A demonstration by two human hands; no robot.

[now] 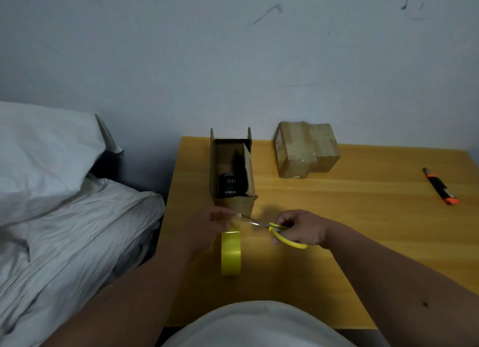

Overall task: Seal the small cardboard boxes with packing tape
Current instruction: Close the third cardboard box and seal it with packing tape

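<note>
Left hand (207, 227) pinches a tape strip (237, 216) above the roll (231, 253); right hand (300, 227) grips scissors (274, 230) just right of the roll, blades at the strip.

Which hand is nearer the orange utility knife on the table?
Right. The right hand, holding the yellow scissors, sits left of the utility knife and nearer the person; the left hand, pinching tape at the roll, is farther left still.
</note>
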